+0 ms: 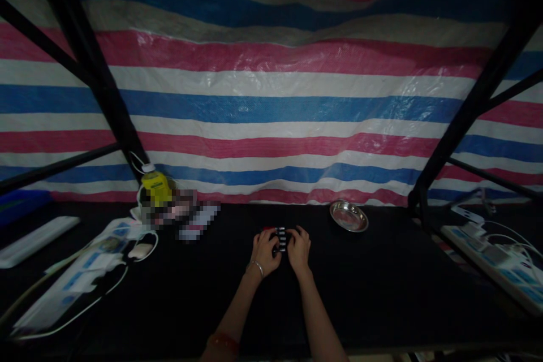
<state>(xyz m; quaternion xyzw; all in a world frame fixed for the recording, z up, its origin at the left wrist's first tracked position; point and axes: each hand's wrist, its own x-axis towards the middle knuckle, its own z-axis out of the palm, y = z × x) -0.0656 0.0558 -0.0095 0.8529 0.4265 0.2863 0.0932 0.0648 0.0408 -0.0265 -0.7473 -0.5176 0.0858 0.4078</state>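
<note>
On the black table lies a row of several small dark cylinders (282, 240) with silvery ends; they look like batteries, and one shows red at its far left. My left hand (265, 253), with a bracelet at the wrist, curls its fingers over the left part of the row and hides some of it. At the row's right ends is my right hand (299, 249), its fingers bent and a little apart. It seems to hold nothing, though whether its fingertips touch the cylinders is hard to see. A round shiny metal dish (349, 216) stands farther back on the right.
Power strips with plugs and cables flank the black tabletop (178, 294): one strip (80, 277) left, another (500, 266) right. Back left are a yellow bottle (156, 186) and blurred-out items. Black metal posts (449, 147) frame a striped plastic sheet (280, 107) behind.
</note>
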